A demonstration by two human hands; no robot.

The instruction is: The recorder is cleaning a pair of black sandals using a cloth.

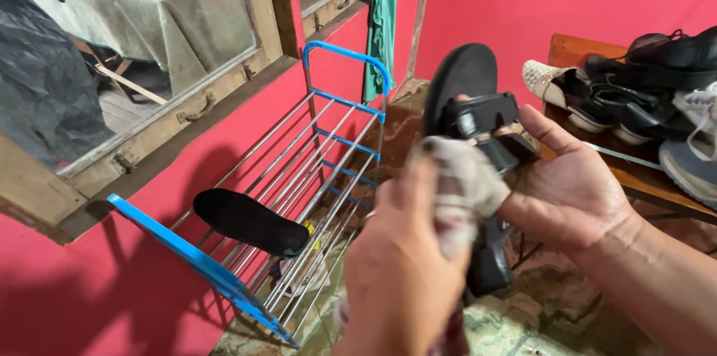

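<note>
My right hand [571,192] holds a black sandal [467,87] upright by its straps, sole facing away from me. My left hand [403,266] grips a light, stained cloth [463,184] and presses it against the sandal's straps. Part of the sandal's lower end [489,262] shows below the cloth. A black insole [250,220] lies on the top shelf of a blue and metal shoe rack [321,154] to the left.
The rack stands against a red wall under a wooden-framed window [149,50]. A wooden bench [635,177] at right carries several shoes, black, white and grey. A teal cloth [381,20] hangs by the corner. The floor is worn stone.
</note>
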